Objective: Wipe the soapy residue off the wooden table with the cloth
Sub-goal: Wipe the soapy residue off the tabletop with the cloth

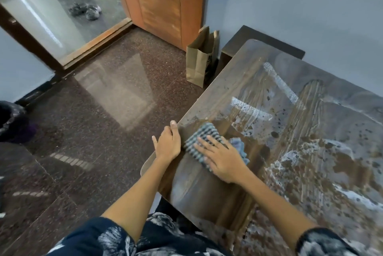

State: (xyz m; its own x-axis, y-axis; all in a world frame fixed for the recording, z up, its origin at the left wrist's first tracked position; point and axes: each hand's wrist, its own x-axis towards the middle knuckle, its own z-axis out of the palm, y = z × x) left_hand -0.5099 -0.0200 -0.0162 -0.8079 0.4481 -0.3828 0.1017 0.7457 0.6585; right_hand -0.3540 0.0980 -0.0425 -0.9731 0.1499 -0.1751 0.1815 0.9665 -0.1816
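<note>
A dark wooden table (pixel 257 73) fills the right side, its top wet with white soapy streaks and foam (pixel 300 162). A grey-blue ribbed cloth (pixel 199 133) lies near the table's left edge. My right hand (pixel 219 160) presses flat on the cloth, fingers spread and straight. My left hand (pixel 167 142) holds the table's left edge just beside the cloth, its thumb up on the rim and its fingers curled over the side. The strip of table nearest me, below the cloth, looks smeared but free of foam.
A brown paper bag (pixel 199 61) stands on the speckled floor by the table's far left corner, next to a wooden door (pixel 161 1). A dark low stand (pixel 248 40) sits behind the table against the blue wall. A black bag (pixel 12 119) lies at the far left.
</note>
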